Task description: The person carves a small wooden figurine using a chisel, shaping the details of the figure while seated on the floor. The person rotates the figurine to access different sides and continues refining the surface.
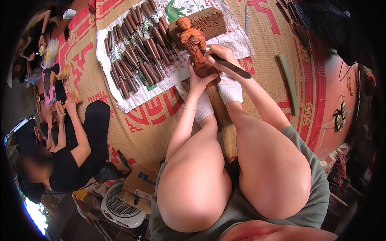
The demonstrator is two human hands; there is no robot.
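A reddish-brown carved wooden figurine [193, 40] stands between my feet, its head toward the far side. My left hand [198, 81] is wrapped around its base and steadies it. In my right hand [221, 55] is a carving tool with a dark handle [233, 68], which slants back over my wrist. The tool's tip meets the figurine's side, hidden by my fingers. Just behind the figurine lies a brown rectangular block [209, 22] with a rough carved face. Many wooden-handled carving tools [138, 48] lie in rows to the left.
A white printed sheet [132, 103] lies under the tools on a red-patterned straw mat [161, 138]. At right are a green strip [286, 84] and more tools [295, 26]. Another person [64, 160] works at left. A cardboard box [140, 182] and white fan [120, 205] stand behind.
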